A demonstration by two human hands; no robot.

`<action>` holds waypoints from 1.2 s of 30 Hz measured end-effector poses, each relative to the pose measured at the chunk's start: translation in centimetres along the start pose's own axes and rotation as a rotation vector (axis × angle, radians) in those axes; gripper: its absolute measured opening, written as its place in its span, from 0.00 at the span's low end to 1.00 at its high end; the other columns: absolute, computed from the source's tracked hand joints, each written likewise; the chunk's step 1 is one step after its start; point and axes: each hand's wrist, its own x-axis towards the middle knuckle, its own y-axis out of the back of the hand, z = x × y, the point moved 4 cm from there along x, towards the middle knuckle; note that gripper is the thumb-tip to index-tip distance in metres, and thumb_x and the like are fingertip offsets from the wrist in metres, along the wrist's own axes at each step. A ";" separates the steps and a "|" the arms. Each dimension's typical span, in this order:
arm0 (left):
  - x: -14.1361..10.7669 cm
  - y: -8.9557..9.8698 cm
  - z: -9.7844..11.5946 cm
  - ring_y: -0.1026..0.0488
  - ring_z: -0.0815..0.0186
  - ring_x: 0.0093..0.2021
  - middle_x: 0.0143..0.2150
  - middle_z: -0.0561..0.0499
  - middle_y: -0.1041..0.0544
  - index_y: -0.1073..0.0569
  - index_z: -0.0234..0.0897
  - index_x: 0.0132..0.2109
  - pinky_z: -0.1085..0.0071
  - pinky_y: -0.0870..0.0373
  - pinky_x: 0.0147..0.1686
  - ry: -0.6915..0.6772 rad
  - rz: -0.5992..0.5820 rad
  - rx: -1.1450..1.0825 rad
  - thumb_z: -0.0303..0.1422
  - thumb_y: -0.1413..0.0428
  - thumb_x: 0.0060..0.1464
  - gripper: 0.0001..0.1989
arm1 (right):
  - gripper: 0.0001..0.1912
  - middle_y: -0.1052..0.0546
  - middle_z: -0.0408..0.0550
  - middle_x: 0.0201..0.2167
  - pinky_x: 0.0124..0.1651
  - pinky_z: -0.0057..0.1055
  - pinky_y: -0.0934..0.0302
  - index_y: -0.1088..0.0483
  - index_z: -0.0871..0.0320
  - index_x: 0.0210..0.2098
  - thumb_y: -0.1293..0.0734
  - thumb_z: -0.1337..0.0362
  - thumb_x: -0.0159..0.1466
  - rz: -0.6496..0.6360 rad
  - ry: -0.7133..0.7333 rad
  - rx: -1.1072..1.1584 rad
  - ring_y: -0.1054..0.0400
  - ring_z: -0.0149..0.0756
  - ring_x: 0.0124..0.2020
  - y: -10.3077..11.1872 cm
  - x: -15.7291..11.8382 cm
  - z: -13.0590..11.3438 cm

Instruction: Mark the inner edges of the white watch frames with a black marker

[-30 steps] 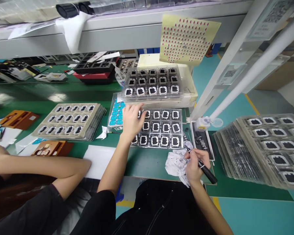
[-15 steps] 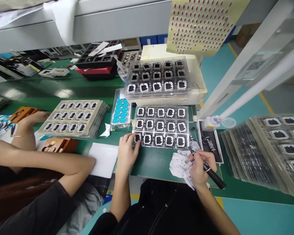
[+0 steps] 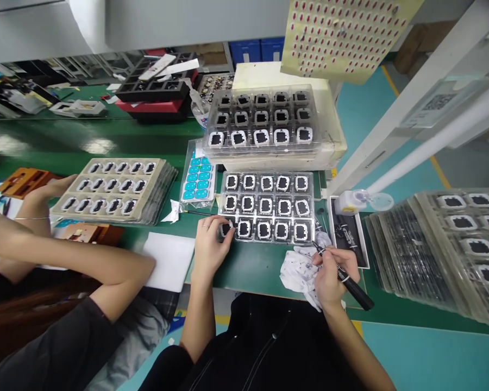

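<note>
My left hand (image 3: pixel 211 247) has its thumb and fingers closed round a small black part with a white frame (image 3: pixel 225 230), at the front left corner of the clear plastic tray (image 3: pixel 253 217). Whether this part is clear of its pocket I cannot tell. Similar white-framed parts (image 3: pixel 264 229) sit in the tray's other pockets, a few a little crooked. Right of the tray, my right hand (image 3: pixel 332 277) grips a black marker pen (image 3: pixel 355 290), its tip pointing at the tray's front right corner. A crumpled white cloth (image 3: pixel 297 270) with dark marks lies beside this hand.
Behind the tray, more filled trays (image 3: pixel 262 130) stand on a pale box. Stacked trays (image 3: pixel 424 255) rise at the right. A co-worker's arm (image 3: pixel 85 263) lies at the left, near another tray stack (image 3: pixel 146 212). A white post (image 3: pixel 391 103) slants up beyond the small bottle (image 3: pixel 350 202).
My left fingers have shifted slightly left with the corner part, which now looks more tilted. The right hand and marker keep nearly the same place. The camera view has shifted a little.
</note>
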 end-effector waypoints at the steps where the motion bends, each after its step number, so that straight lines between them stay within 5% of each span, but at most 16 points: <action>1: -0.3 -0.2 0.2 0.19 0.44 0.60 0.55 0.43 0.13 0.22 0.47 0.52 0.46 0.20 0.62 0.000 0.021 -0.022 0.35 0.37 0.75 0.02 | 0.12 0.20 0.35 0.26 0.38 0.40 0.23 0.24 0.52 0.42 0.21 0.53 0.73 0.002 0.000 -0.001 0.24 0.36 0.23 -0.1 0.1 -0.1; 5: -1.2 -0.5 0.7 0.16 0.47 0.58 0.54 0.43 0.12 0.21 0.47 0.56 0.48 0.17 0.59 0.057 0.098 -0.071 0.35 0.37 0.76 0.06 | 0.13 0.21 0.34 0.25 0.35 0.39 0.24 0.25 0.51 0.41 0.20 0.54 0.71 -0.005 -0.011 0.012 0.24 0.36 0.22 -0.3 0.3 -0.4; 10: -1.6 -0.4 1.1 0.15 0.48 0.54 0.50 0.43 0.13 0.18 0.47 0.50 0.48 0.17 0.58 0.036 0.172 -0.079 0.38 0.37 0.77 0.03 | 0.12 0.21 0.34 0.25 0.35 0.39 0.25 0.24 0.51 0.41 0.21 0.54 0.71 -0.016 0.001 -0.014 0.24 0.37 0.22 -0.5 0.4 -0.6; 16: -2.1 -0.9 1.2 0.16 0.58 0.41 0.41 0.47 0.17 0.16 0.45 0.43 0.57 0.15 0.43 0.031 0.336 -0.199 0.35 0.38 0.77 0.09 | 0.13 0.21 0.35 0.25 0.36 0.39 0.26 0.24 0.51 0.41 0.21 0.53 0.71 -0.012 0.022 -0.035 0.24 0.37 0.23 -0.5 0.4 -0.5; 20: -2.4 -1.0 2.4 0.13 0.55 0.47 0.46 0.46 0.14 0.15 0.46 0.47 0.53 0.10 0.47 0.083 0.390 -0.349 0.38 0.31 0.73 0.04 | 0.13 0.22 0.35 0.24 0.35 0.39 0.26 0.24 0.51 0.41 0.21 0.52 0.71 -0.004 0.025 -0.062 0.24 0.37 0.23 -0.4 0.4 -0.4; 27: -4.0 -2.4 7.0 0.08 0.55 0.49 0.49 0.48 0.08 0.11 0.49 0.46 0.54 0.08 0.53 0.027 -0.011 -0.707 0.28 0.31 0.72 0.07 | 0.13 0.22 0.35 0.24 0.36 0.38 0.27 0.23 0.52 0.41 0.21 0.52 0.72 -0.011 0.047 -0.077 0.24 0.37 0.23 -0.3 0.5 -0.1; 32: -5.6 -2.6 8.2 0.07 0.56 0.52 0.52 0.46 0.07 0.10 0.45 0.54 0.60 0.09 0.54 0.031 0.029 -0.799 0.26 0.33 0.74 0.09 | 0.14 0.22 0.34 0.24 0.36 0.38 0.26 0.24 0.52 0.41 0.21 0.52 0.72 0.003 0.051 -0.071 0.24 0.37 0.23 -0.3 0.5 0.1; 36: -6.3 -3.5 8.2 0.08 0.57 0.52 0.53 0.45 0.07 0.10 0.43 0.56 0.63 0.11 0.53 0.076 -0.180 -0.847 0.28 0.35 0.77 0.10 | 0.14 0.22 0.33 0.24 0.38 0.39 0.24 0.24 0.53 0.41 0.20 0.52 0.72 -0.011 0.052 -0.060 0.24 0.36 0.23 -0.4 0.5 0.1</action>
